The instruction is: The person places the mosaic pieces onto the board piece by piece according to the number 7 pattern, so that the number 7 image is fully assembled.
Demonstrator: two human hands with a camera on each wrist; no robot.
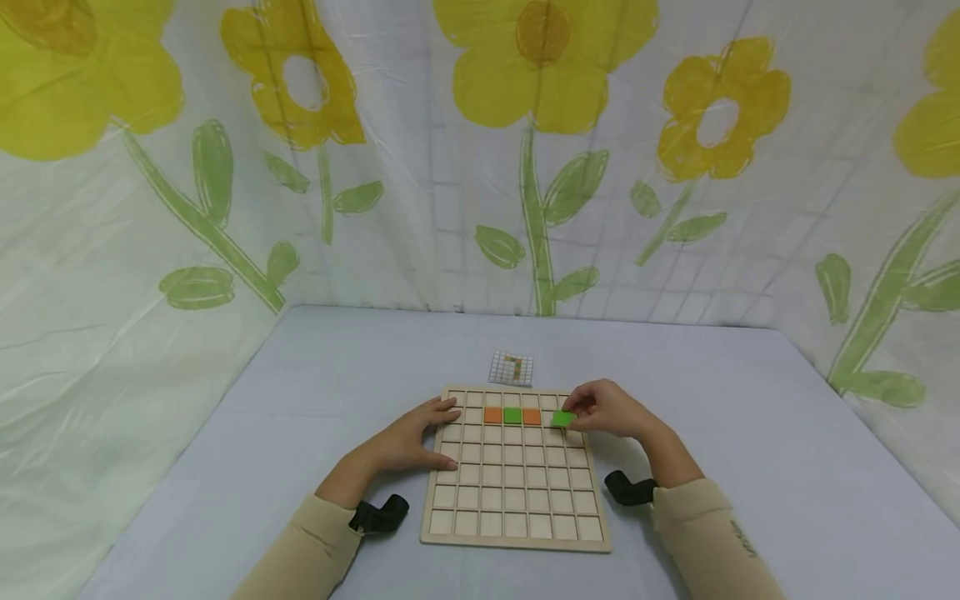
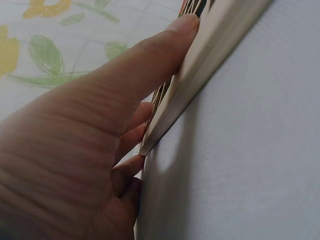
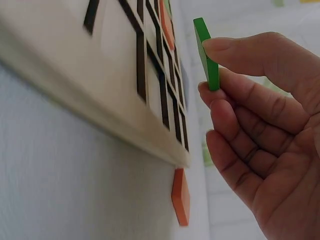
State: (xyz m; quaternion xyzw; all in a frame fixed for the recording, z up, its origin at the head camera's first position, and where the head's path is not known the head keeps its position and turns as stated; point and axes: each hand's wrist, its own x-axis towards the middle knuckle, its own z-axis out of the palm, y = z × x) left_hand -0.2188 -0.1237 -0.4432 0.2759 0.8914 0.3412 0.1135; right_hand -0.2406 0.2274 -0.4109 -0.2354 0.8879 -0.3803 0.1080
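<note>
A square wooden grid board [image 1: 491, 498] lies flat on the table. In its second row from the far edge sit an orange tile [image 1: 492, 415], a green tile [image 1: 512, 416] and another orange tile [image 1: 532, 417], side by side. My right hand [image 1: 611, 408] pinches a second green tile [image 3: 209, 62] between thumb and fingers, raised above the board's far right part. My left hand [image 1: 408, 437] rests on the board's left edge, fingers spread, thumb [image 2: 182, 30] on the rim. The right wrist view shows a loose orange tile [image 3: 181, 197] beside the board; the right hand hides it in the head view.
Just beyond the board's far edge lies a small card [image 1: 512, 367] printed with a coloured grid. Black wrist mounts [image 1: 381, 514] are strapped at both sleeves. A flower-printed curtain [image 1: 405, 208] hangs behind and beside the pale table [image 1: 315, 367].
</note>
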